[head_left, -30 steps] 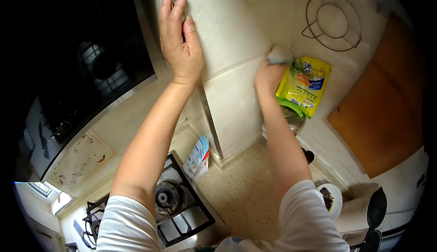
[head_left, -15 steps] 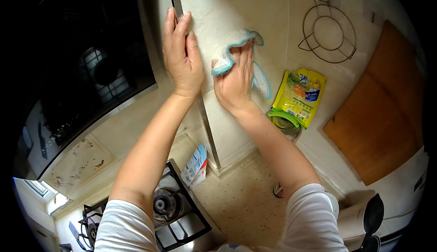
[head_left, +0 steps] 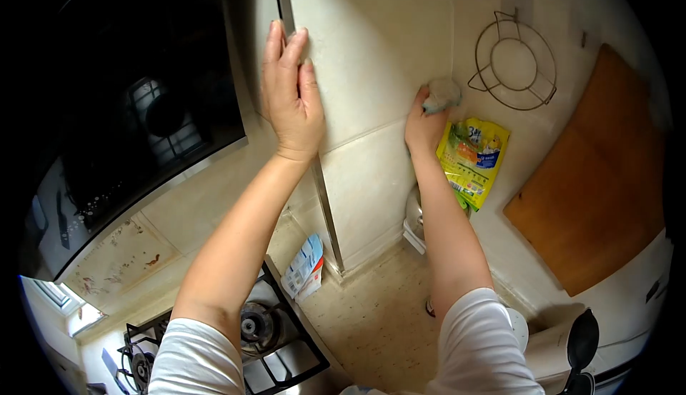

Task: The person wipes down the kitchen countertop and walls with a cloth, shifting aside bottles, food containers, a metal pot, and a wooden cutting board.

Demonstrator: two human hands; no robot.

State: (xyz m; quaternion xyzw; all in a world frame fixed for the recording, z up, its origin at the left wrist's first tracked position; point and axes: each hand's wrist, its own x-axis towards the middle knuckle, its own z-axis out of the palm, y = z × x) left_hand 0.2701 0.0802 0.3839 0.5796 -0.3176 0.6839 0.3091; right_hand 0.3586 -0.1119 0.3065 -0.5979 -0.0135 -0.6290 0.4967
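My left hand (head_left: 294, 102) rests with fingers stretched out against the metal edge strip (head_left: 327, 213) of the tiled wall corner, holding nothing. Further right, my right hand (head_left: 426, 127) presses a pale cloth (head_left: 443, 96) with a blue-green edge against the tiled wall (head_left: 371, 173), near the inner corner. Most of the cloth is bunched beyond the fingers, which are partly hidden. Just beside that hand hangs a yellow food packet (head_left: 473, 159), partly covered by my forearm.
A round wire rack (head_left: 477, 66) hangs on the right wall, with a wooden cutting board (head_left: 593, 181) beside it. A dark range hood (head_left: 143, 59) fills the upper left. Below are a gas stove (head_left: 289, 359), a blue-and-white packet (head_left: 304, 266) and the speckled countertop (head_left: 371, 309).
My right hand has moved right across the wall with the cloth, from the middle toward the corner by the yellow packet. The cloth is now more bunched. My left hand stays at the edge strip.
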